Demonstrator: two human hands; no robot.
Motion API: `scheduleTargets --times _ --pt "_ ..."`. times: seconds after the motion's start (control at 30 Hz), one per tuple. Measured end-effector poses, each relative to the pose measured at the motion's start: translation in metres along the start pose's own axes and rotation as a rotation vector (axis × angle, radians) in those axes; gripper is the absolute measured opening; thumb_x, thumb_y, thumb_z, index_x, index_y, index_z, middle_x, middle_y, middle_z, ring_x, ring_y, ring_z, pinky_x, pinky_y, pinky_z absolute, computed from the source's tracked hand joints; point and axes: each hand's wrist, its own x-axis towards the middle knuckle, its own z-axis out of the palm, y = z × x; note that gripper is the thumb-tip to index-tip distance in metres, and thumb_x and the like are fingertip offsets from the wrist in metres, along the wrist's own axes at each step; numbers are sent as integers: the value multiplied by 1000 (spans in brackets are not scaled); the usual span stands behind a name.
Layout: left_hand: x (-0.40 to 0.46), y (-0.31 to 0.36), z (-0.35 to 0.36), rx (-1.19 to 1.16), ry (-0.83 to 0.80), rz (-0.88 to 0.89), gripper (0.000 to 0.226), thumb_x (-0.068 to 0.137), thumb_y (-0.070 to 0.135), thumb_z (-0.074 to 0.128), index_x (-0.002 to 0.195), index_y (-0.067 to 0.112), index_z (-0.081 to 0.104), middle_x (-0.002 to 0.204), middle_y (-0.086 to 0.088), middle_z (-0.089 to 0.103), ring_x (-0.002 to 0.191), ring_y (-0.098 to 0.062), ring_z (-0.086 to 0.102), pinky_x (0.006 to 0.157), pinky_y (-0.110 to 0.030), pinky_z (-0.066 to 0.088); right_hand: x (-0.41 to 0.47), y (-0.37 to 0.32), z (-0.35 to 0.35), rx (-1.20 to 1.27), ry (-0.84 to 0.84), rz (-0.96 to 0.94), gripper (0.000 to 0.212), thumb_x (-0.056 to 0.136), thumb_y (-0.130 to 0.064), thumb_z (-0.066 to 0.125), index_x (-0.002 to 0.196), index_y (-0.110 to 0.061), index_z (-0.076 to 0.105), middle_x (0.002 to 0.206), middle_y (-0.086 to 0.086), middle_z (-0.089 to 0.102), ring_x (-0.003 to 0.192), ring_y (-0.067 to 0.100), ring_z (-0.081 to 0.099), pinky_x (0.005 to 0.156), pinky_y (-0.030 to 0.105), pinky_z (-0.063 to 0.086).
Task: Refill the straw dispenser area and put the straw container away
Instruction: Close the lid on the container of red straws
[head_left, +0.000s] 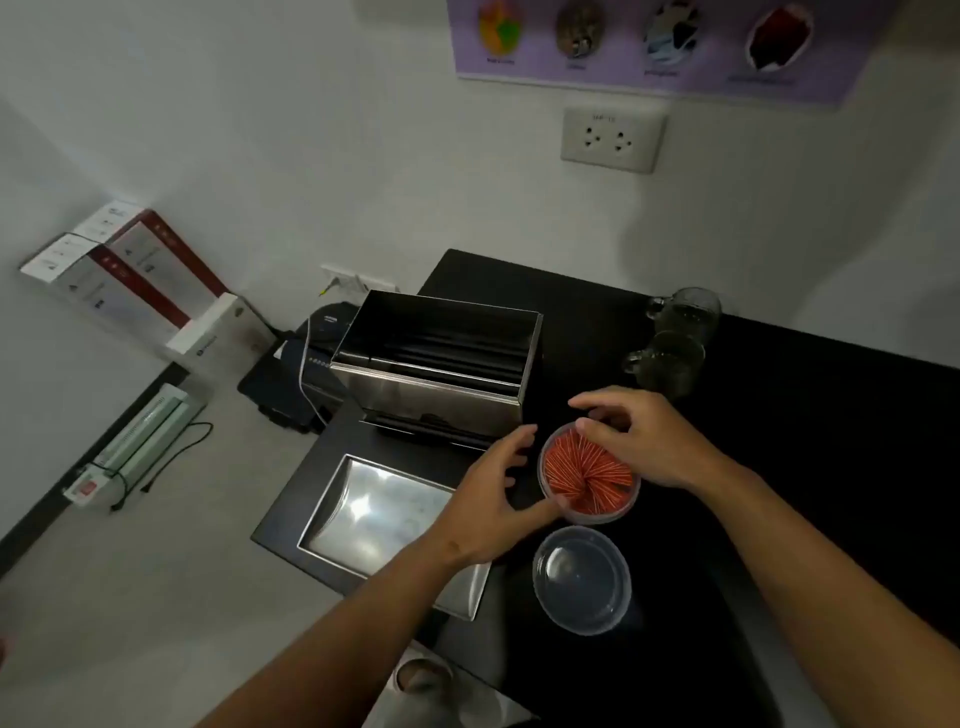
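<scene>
Head view, biggest first: black counter fills the right side from 12 to 5 o'clock, meeting a white wall with a socket and a purple poster at 1 o'clock. On the counter near centre sits a steel dispenser, an open-topped box with dark straws lying along its floor and more showing in the slot at its base. At 7 o'clock from it, a steel tray is set into the counter, partly crossed by the left forearm. Boxes lean against the wall at 9 o'clock, with a pale green device on the floor below them.

Right of the tray stands the round clear tub, uncovered, packed with red straws standing on end (their tips fan out in a swirl). Its clear lid lies flat on the counter just at 6 o'clock from the tub, apart from it. Two glass mugs stand at 1 o'clock from the tub.

Left hand is spread wide, thumb against the tub's left wall, fingers curving beside it. Right hand arches over the tub's far rim, fingertips drawn narrowly together at the straw tips; whether they pinch any I cannot tell.
</scene>
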Motion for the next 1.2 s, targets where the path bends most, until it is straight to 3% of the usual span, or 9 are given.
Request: scheduleTargets --times 0.13,0.27,0.4,0.63,0.87,1.07,1.2 --pt "-2 6 11 -33 -31 -54 100 74 72 80 156 48 27 152 23 49 133 10 49 100 -15 47 -6 6 6 60 -23 97 32 97 -47 67 128 -40 69 119 -24 62 112 -1 60 89 24 54" --pt "-4 11 17 -68 -32 -7 82 82 60 81 149 57 34 140 26 58 130 3 57 102 -26 52 -8 7 12 102 28 113 24 99 -45 64 121 -39 72 114 -19 67 110 3 64 90 30 58" --pt "-8 16 18 -120 -13 34 83 85 54 82 153 52 34 142 23 58 131 -1 58 104 -32 56 -7 0 14 76 80 123 23 100 -39 65 120 -32 75 121 -8 72 110 8 66 92 35 59" --pt "-15 22 8 -147 72 169 102 76 37 95 156 42 32 145 17 54 135 -9 57 103 -17 50 -10 -29 13 62 91 82 23 99 -42 66 117 -32 76 107 -16 71 97 2 69 75 17 54" --pt "-33 27 -12 -168 142 218 102 74 41 94 155 42 32 147 21 52 138 -7 53 104 -15 48 -13 -56 12 134 52 4 24 101 -49 59 111 -36 77 96 -15 79 92 1 75 78 21 59" --pt "-58 12 -34 -151 207 190 100 75 44 92 154 44 31 145 28 51 136 -1 53 101 -9 46 -22 -44 23 132 34 45 17 99 -55 55 104 -50 70 96 -28 74 90 -7 71 73 19 51" --pt "-71 3 -48 -134 273 159 99 73 54 90 153 45 32 146 31 50 136 3 51 100 -6 45 -26 -21 43 -30 -76 47 22 98 -42 67 118 -37 75 99 -32 68 95 -20 63 81 11 46"
